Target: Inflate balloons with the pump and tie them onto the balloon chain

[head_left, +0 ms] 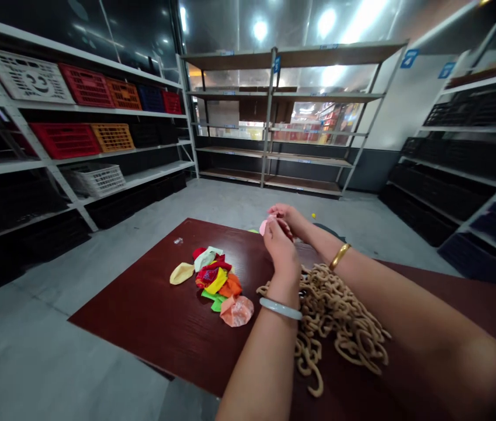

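Note:
My left hand [280, 245], with a pale bangle at its wrist, is closed on a small pink limp piece [264, 226] above the far side of the table. Close behind it, my right hand [290, 218] has its fingers curled; the left hand partly covers it, and what it grips is hidden. Left of my hands lies a loose heap of bright, soft pieces [215, 278] in red, yellow, orange, green and white, perhaps cloth. Below my forearms spreads a tangled pile of tan, curved, rope-like pieces [344, 321]; some ends look like hooks.
The dark red table [142, 304] has a small clear scrap [178, 240] near its far left edge. Shelves with coloured crates [85, 86] line the left wall. A metal rack [269, 117] stands at the back, and shelves with dark crates [444, 187] at the right.

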The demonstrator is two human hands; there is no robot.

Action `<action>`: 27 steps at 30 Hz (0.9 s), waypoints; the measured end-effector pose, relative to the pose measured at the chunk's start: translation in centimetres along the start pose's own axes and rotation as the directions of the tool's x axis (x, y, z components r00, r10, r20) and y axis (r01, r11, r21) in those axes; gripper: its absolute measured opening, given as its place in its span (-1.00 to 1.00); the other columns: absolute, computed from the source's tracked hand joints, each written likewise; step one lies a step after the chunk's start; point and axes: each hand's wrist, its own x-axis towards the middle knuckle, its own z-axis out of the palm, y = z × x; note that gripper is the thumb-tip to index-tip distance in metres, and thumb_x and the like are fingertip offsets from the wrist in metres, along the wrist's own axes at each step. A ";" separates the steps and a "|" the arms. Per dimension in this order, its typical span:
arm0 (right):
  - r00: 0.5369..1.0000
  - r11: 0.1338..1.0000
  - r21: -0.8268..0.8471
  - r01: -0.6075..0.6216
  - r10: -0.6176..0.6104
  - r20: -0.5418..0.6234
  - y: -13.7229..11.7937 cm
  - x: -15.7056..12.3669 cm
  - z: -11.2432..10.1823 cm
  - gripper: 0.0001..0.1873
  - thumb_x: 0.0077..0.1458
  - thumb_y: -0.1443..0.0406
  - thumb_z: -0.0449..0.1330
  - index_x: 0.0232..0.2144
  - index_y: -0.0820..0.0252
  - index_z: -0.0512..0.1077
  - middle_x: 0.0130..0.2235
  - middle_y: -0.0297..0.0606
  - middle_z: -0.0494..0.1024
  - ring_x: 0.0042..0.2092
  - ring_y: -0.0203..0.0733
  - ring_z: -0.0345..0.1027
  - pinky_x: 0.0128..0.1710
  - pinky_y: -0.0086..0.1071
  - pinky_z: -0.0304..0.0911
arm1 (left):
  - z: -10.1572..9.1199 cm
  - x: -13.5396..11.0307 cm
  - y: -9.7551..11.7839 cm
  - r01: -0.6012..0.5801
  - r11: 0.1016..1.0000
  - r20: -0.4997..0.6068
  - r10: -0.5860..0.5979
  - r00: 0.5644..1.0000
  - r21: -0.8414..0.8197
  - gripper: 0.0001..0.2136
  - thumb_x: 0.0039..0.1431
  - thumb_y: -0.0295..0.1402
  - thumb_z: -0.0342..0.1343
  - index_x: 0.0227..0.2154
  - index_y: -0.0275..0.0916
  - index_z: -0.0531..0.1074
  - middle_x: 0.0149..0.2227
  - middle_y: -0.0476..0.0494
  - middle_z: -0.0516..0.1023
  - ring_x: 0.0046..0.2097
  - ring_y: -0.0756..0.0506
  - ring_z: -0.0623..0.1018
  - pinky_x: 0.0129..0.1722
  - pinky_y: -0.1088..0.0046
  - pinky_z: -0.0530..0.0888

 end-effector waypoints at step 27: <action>0.953 -0.007 -0.957 -0.289 -0.094 -0.287 3.1 -20.9 -26.2 -0.25 0.03 -0.10 0.09 0.14 0.25 0.25 0.05 0.08 0.40 0.04 0.23 0.28 -0.08 -0.03 0.21 | 3.6 -5.5 -3.8 0.655 0.671 0.425 -0.509 0.748 -0.348 -0.89 0.21 -0.49 0.00 -0.32 -0.40 0.42 -0.31 -0.29 0.57 -0.21 -0.13 0.60 -0.08 0.24 0.52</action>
